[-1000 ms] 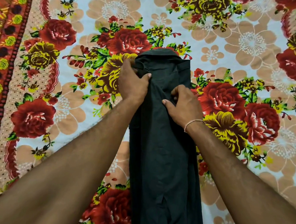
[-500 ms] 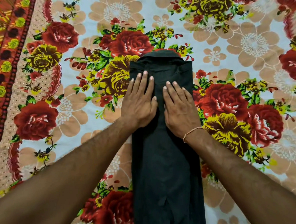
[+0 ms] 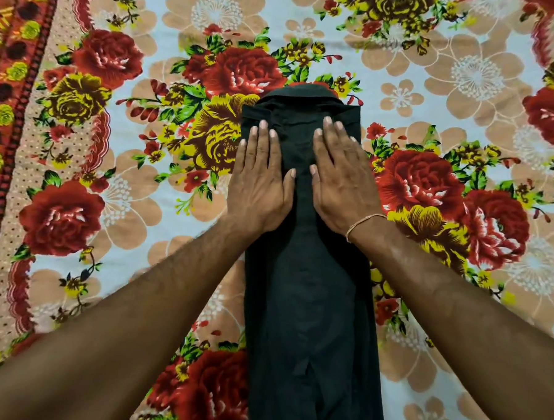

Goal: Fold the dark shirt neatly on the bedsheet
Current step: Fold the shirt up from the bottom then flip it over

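**Flattening the strip before the cross fold**

The shirt (image 3: 310,292) lies as a long narrow strip down the middle of the bedsheet (image 3: 469,75), collar at the far end. Both the left hand (image 3: 259,180) and right hand (image 3: 343,181) lie flat on it just below the collar — fingers straight, gripping nothing. Probably the smoothing step. Best bet: the person keeps the palms flat and presses evenly, sweeping toward the hem so the side folds don't bunch — then folds it crosswise.

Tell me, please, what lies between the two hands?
In the head view, only a narrow strip of the dark shirt shows between the left hand and the right hand; both lie flat on it.
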